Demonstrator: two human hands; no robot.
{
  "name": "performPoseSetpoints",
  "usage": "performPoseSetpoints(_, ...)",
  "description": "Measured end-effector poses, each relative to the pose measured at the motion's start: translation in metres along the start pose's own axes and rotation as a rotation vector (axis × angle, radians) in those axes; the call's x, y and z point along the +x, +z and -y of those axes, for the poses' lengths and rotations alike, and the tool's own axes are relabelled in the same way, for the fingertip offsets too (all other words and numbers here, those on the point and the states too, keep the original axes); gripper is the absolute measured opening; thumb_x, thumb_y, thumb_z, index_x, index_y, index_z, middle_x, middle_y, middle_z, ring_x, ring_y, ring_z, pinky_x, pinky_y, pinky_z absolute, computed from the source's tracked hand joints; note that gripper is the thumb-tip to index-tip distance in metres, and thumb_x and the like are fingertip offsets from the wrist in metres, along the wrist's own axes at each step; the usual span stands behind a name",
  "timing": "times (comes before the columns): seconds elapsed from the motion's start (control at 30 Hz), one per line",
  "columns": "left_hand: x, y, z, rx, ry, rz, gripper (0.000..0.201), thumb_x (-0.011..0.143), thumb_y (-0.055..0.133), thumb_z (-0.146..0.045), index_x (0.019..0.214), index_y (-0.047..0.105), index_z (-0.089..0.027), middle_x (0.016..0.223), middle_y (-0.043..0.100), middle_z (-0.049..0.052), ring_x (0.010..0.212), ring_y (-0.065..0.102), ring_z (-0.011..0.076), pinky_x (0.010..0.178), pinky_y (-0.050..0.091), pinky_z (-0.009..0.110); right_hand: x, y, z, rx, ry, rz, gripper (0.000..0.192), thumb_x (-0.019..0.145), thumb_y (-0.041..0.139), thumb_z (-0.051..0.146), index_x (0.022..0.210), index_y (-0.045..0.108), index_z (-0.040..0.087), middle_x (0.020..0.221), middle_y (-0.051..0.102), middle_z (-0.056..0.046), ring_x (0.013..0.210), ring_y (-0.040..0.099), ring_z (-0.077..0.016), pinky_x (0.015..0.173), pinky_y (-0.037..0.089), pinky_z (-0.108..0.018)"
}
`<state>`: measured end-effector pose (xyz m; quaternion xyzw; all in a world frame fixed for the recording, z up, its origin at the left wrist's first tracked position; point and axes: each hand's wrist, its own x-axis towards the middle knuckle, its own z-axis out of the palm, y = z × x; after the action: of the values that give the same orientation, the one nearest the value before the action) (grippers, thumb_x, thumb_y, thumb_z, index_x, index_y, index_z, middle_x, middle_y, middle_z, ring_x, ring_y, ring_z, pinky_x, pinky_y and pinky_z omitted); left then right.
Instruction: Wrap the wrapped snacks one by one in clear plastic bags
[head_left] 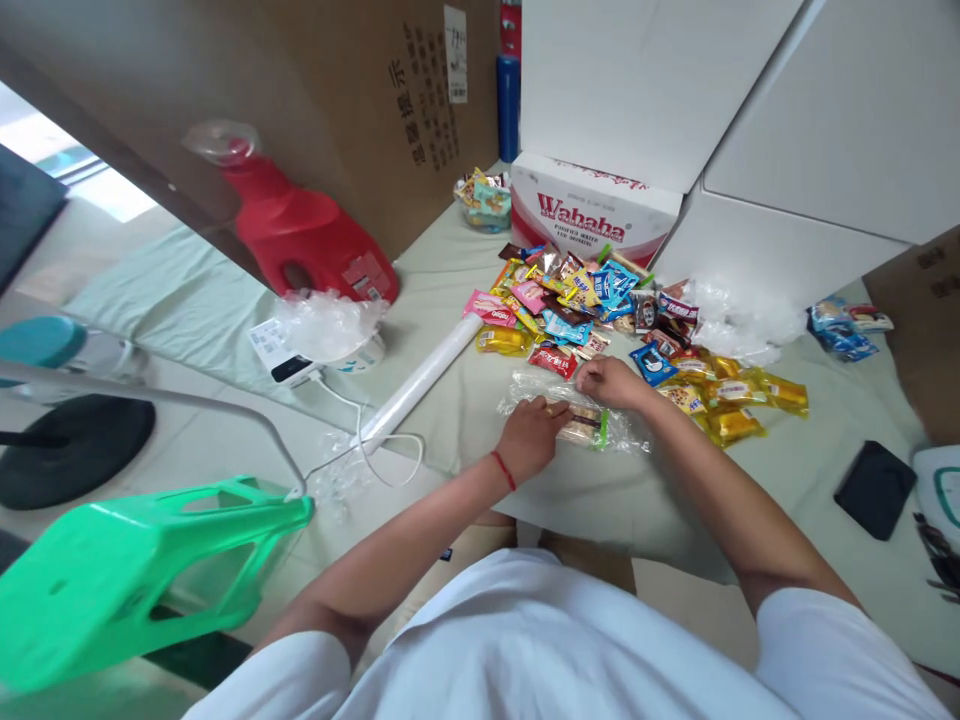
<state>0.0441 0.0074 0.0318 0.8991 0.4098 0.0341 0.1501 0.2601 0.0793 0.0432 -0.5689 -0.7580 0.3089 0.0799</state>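
Note:
On the green cloth in front of me lies a snack packet (589, 428) with a green end, resting on crinkled clear plastic wrap (630, 432). My left hand (531, 440), with a red string at the wrist, has bent fingers pressing on the packet's left part. Just beyond it, my right hand (609, 382) is closed in a pinch at the far edge of the wrap; its fingertips are partly hidden. A red candy packet (553, 361) sits beside my right hand. Behind both hands spreads a pile of mixed wrapped snacks (577, 290).
Yellow snack packets (739, 390) lie to the right, a white plastic-wrapped roll (427, 380) to the left. A Wahaba-like printed carton (592, 212) stands behind. Further left are a red jug (307, 235), a phone-like device with a white cable (291, 368) and a green stool (112, 570).

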Motion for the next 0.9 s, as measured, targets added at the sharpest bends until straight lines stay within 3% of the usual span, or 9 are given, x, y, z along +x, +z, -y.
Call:
performPoseSetpoints(0.17, -0.009, 0.003, 0.001, 0.001, 0.02, 0.001, 0.055, 0.093, 0.046, -0.008, 0.141, 0.062, -0.027, 0.151, 0.06, 0.004, 0.12, 0.058, 0.0281, 0.094, 0.045, 0.045, -0.02, -0.001, 0.002, 0.157, -0.079, -0.046, 0.016, 0.087, 0.057, 0.025, 0.087, 0.07, 0.017, 0.075, 0.065, 0.0, 0.067, 0.054, -0.0141, 0.066, 0.04, -0.024)
performPoseSetpoints(0.37, -0.016, 0.008, -0.005, -0.034, 0.032, -0.03, 0.053, 0.095, 0.044, -0.008, 0.142, 0.061, -0.025, 0.15, 0.061, 0.007, 0.121, 0.06, 0.0279, 0.096, 0.049, 0.045, -0.065, 0.027, 0.03, 0.106, -0.232, -0.191, 0.024, 0.096, 0.051, 0.02, 0.103, 0.074, 0.02, 0.089, 0.063, -0.006, 0.083, 0.061, -0.0176, 0.076, 0.045, -0.027)
performPoseSetpoints(0.47, -0.017, 0.011, -0.001, -0.16, 0.06, -0.067, 0.051, 0.091, 0.047, -0.005, 0.133, 0.069, -0.024, 0.14, 0.068, 0.007, 0.119, 0.063, 0.0277, 0.097, 0.052, 0.045, -0.085, 0.051, 0.036, 0.116, -0.26, -0.249, 0.033, 0.101, 0.047, 0.022, 0.12, 0.073, 0.022, 0.09, 0.059, -0.006, 0.082, 0.06, -0.0181, 0.076, 0.048, -0.028)
performPoseSetpoints(0.57, -0.018, 0.015, 0.014, -0.455, 0.071, -0.187, 0.049, 0.084, 0.048, -0.002, 0.116, 0.078, -0.026, 0.129, 0.075, 0.004, 0.115, 0.068, 0.0229, 0.102, 0.053, 0.04, -0.097, 0.071, 0.034, 0.089, -0.253, -0.286, 0.038, 0.102, 0.043, 0.02, 0.128, 0.07, 0.023, 0.093, 0.056, -0.006, 0.082, 0.058, -0.0179, 0.076, 0.048, -0.028)
performPoseSetpoints(0.63, -0.018, 0.016, 0.027, -0.73, -0.016, -0.287, 0.04, 0.082, 0.05, -0.006, 0.101, 0.081, -0.024, 0.115, 0.079, 0.004, 0.106, 0.072, 0.0205, 0.099, 0.055, 0.035, -0.1, 0.078, 0.034, 0.017, -0.232, -0.253, 0.039, 0.102, 0.042, 0.019, 0.129, 0.07, 0.025, 0.095, 0.055, -0.006, 0.083, 0.056, -0.0178, 0.075, 0.046, -0.028)
performPoseSetpoints(0.7, -0.018, 0.014, 0.042, -0.932, -0.24, -0.406, 0.029, 0.082, 0.052, -0.013, 0.088, 0.079, -0.022, 0.096, 0.08, 0.004, 0.091, 0.073, 0.0199, 0.089, 0.057, 0.033, -0.102, 0.082, 0.036, -0.054, -0.19, -0.2, 0.039, 0.102, 0.043, 0.021, 0.132, 0.068, 0.026, 0.096, 0.054, -0.006, 0.082, 0.053, -0.0178, 0.074, 0.044, -0.027)
performPoseSetpoints(0.77, -0.016, 0.009, 0.055, -0.965, -0.505, -0.548, 0.026, 0.085, 0.05, -0.019, 0.084, 0.075, -0.02, 0.089, 0.077, 0.006, 0.086, 0.07, 0.0206, 0.087, 0.056, 0.034, -0.103, 0.084, 0.041, -0.084, -0.149, -0.153, 0.038, 0.103, 0.045, 0.025, 0.136, 0.065, 0.028, 0.096, 0.054, -0.005, 0.082, 0.051, -0.0182, 0.073, 0.042, -0.027)
performPoseSetpoints(0.83, -0.011, 0.001, 0.064, -0.89, -0.683, -0.676, 0.028, 0.092, 0.044, -0.025, 0.089, 0.072, -0.019, 0.098, 0.075, 0.009, 0.101, 0.067, 0.0238, 0.098, 0.051, 0.04, -0.103, 0.084, 0.045, -0.076, -0.108, -0.141, 0.037, 0.104, 0.047, 0.03, 0.137, 0.063, 0.028, 0.095, 0.055, -0.005, 0.082, 0.05, -0.0189, 0.073, 0.042, -0.028)
performPoseSetpoints(0.9, -0.002, -0.006, 0.065, -0.809, -0.741, -0.696, 0.031, 0.098, 0.042, -0.035, 0.096, 0.069, -0.019, 0.115, 0.071, 0.013, 0.121, 0.058, 0.0283, 0.11, 0.041, 0.048, -0.104, 0.085, 0.049, -0.084, -0.096, -0.154, 0.037, 0.104, 0.047, 0.032, 0.136, 0.064, 0.028, 0.094, 0.057, -0.006, 0.082, 0.05, -0.0201, 0.074, 0.042, -0.029)
